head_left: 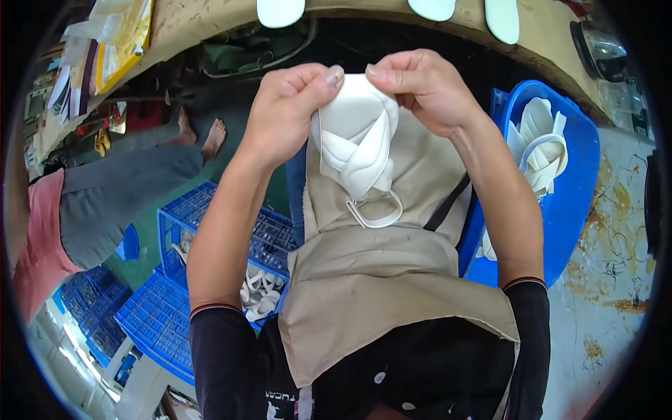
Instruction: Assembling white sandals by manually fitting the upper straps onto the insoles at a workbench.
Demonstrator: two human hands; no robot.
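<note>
A white sandal upper (pixel 353 150) with crossed straps hangs in front of my beige apron (pixel 420 175). From its lower end loops a thin ankle strap (pixel 383 222). My left hand (pixel 287 108) pinches the upper's top edge at the left corner, thumb on top. At the right corner, my right hand (pixel 428 91) grips the same edge between thumb and fingers. The fingers behind the piece are partly hidden.
A blue tub (pixel 577 203) with more white uppers (pixel 542 143) stands at my right. Blue crates (pixel 157 318) holding white sandals (pixel 262 290) are at my left. White soles (pixel 281 10) lie on the workbench (pixel 210 21) ahead. Another person (pixel 105 210) is at the left.
</note>
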